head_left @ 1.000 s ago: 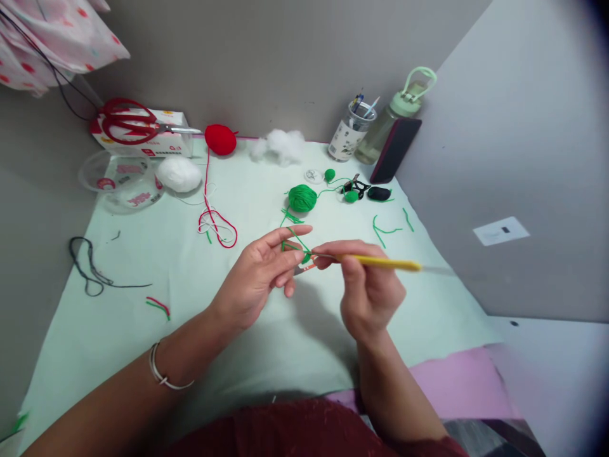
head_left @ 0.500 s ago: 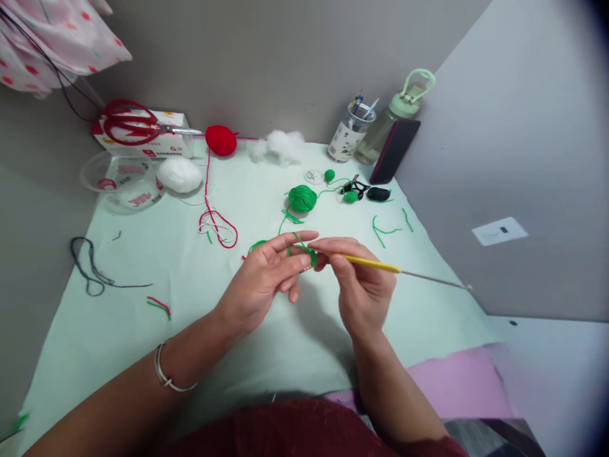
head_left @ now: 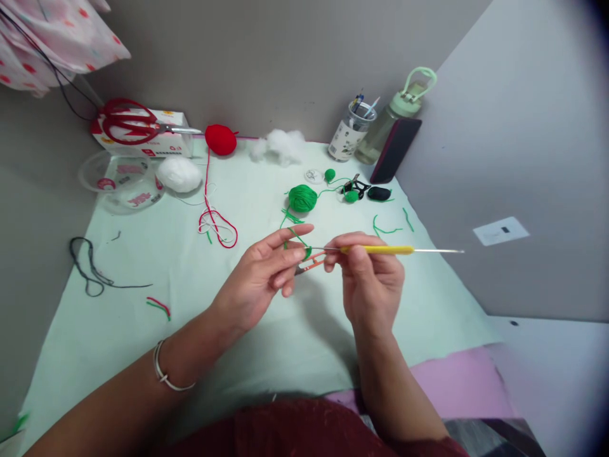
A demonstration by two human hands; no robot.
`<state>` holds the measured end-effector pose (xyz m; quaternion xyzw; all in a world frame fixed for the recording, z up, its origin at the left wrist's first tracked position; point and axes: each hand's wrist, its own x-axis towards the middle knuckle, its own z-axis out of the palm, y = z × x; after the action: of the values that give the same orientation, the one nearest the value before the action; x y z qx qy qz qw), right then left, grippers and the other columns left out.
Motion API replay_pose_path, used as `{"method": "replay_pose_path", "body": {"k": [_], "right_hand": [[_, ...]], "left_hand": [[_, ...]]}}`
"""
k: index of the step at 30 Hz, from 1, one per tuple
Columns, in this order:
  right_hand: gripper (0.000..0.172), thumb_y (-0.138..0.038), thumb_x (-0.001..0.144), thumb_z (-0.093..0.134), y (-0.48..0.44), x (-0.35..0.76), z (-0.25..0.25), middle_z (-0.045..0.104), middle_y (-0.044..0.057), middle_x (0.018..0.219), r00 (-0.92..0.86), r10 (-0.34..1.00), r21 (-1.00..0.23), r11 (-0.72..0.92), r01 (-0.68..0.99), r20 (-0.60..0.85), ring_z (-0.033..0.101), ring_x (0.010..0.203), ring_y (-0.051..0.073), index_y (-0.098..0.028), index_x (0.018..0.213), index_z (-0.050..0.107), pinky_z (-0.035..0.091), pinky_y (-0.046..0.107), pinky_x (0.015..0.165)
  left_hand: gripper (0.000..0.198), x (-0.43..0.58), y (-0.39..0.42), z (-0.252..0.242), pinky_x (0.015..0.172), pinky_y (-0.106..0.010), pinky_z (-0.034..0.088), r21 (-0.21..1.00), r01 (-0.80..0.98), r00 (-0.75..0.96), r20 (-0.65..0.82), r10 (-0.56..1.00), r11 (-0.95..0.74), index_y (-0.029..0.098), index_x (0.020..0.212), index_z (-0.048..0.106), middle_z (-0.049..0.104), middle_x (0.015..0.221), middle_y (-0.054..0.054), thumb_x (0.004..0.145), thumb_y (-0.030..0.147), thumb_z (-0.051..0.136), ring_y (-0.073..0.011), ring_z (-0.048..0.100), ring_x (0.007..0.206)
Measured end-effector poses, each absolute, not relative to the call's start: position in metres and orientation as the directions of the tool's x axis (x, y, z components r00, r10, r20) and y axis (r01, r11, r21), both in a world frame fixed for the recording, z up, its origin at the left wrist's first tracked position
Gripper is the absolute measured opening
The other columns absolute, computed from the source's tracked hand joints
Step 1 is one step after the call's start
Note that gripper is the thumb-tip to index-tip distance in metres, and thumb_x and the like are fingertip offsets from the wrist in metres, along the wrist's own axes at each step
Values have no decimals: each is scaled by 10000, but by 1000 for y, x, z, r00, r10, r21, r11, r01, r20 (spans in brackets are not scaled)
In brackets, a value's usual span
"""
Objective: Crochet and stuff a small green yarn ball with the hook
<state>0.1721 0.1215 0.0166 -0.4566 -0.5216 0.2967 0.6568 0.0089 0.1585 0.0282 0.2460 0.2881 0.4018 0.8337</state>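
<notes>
Between thumb and fingers, my left hand (head_left: 259,276) pinches a small green crocheted piece (head_left: 307,252); green yarn runs over its raised index finger. A yellow-handled crochet hook (head_left: 380,250) is gripped in my right hand (head_left: 373,282), its thin metal tip reaching left to the green piece. Below the tip, orange-handled scissors or a similar tool (head_left: 314,261) show between the hands; what bears them is partly hidden. Behind the hands sits the green yarn ball (head_left: 302,198), its strand leading toward my left hand.
At the back are red yarn (head_left: 221,139), white yarn (head_left: 179,174), white stuffing (head_left: 280,147), a pen cup (head_left: 351,132), a bottle (head_left: 380,130) and a dark phone (head_left: 396,151). Large red scissors (head_left: 130,122) rest on a box. Yarn scraps (head_left: 159,306) lie left.
My right hand has moved slightly right, drawing the hook back, and the hook is now nearly level. The orange tool between the hands shows more clearly. My left hand has shifted slightly.
</notes>
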Motion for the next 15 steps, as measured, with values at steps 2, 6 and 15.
{"method": "replay_pose_path", "body": {"k": [2, 6, 15], "right_hand": [[149, -329, 1010, 693, 122, 171, 17, 794, 48, 937, 230, 881, -911, 401, 98, 413, 723, 747, 175, -245, 984, 813, 626, 326, 618], [160, -338, 1030, 673, 123, 173, 15, 810, 41, 951, 232, 900, -928, 371, 37, 369, 730, 739, 161, -243, 1007, 800, 639, 321, 657], [293, -155, 1025, 626, 111, 171, 4, 813, 38, 1063, 12, 709, -576, 563, 593, 705, 782, 910, 193, -323, 1220, 766, 667, 334, 767]], "left_hand": [[353, 10, 157, 28, 472, -159, 461, 691, -499, 509, -254, 822, 523, 175, 1178, 805, 540, 685, 76, 828, 158, 852, -27, 371, 489], [342, 10, 157, 30, 595, -199, 552, 735, -462, 495, -251, 832, 497, 179, 1198, 787, 604, 776, 53, 858, 173, 825, -50, 521, 594], [359, 9, 156, 31, 583, -215, 522, 792, -432, 426, -242, 872, 431, 164, 1220, 762, 601, 760, 56, 866, 202, 812, -57, 539, 568]]}}
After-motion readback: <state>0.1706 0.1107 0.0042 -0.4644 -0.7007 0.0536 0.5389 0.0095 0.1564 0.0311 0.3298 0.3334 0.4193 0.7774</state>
